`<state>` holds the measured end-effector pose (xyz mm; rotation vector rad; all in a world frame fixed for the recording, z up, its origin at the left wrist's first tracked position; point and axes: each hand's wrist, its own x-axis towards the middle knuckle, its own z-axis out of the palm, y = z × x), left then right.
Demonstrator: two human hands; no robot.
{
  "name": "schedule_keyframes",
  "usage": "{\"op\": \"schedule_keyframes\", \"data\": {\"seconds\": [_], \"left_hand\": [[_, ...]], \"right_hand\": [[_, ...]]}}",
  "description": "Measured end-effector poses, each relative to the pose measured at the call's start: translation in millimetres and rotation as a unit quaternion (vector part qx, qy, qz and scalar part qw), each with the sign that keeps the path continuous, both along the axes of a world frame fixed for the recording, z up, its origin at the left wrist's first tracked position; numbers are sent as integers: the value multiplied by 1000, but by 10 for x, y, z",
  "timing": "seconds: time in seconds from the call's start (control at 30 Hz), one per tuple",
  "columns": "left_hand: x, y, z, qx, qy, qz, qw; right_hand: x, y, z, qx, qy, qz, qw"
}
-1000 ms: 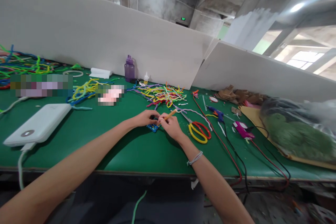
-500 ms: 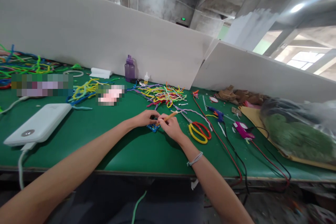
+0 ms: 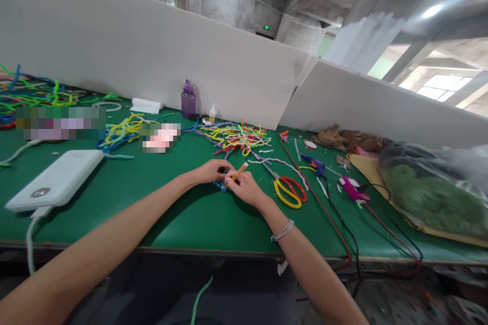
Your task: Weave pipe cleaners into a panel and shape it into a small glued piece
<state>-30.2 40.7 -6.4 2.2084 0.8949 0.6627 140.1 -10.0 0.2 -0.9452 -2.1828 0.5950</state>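
Near the middle of the green table, my left hand (image 3: 212, 171) is closed at the far edge of a small blue patterned piece (image 3: 220, 184), which its fingers partly cover. My right hand (image 3: 244, 186) grips a thin tan wooden stick (image 3: 241, 169), tilted, its lower end at the blue piece. Just beyond both hands lies a heap of colourful fuzzy stems (image 3: 240, 137). Scissors (image 3: 288, 191) with red and yellow handles rest to the right of my right hand.
A white power bank (image 3: 57, 179) with a cable lies at left. A purple bottle (image 3: 188, 100) and a small glue bottle (image 3: 212, 113) stand by the white partition (image 3: 152, 45). At right are a blue glue gun (image 3: 314, 165), a magenta device (image 3: 354, 189), cords and a plastic bag (image 3: 430, 188).
My right hand has shifted slightly left, and the stick stands more steeply, its upper end now further left.
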Motion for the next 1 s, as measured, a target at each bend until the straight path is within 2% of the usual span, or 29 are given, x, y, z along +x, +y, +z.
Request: {"op": "schedule_keyframes", "data": {"seconds": [0.37,0.73,0.8,1.0], "left_hand": [[0,-4,12,0,0,-3,1000],[1,-2,11,3,1,-12,1000],[-2,-6,17,10,10,-1,1000],[-20,-69,87,67,27,-11,997]], "right_hand": [[1,-26,23,-3,10,-6,1000],[-17,-24,-4,-6,-3,20,1000],[-1,-5,12,5,17,-2,1000],[137,108,95,19,92,-134,987]]}}
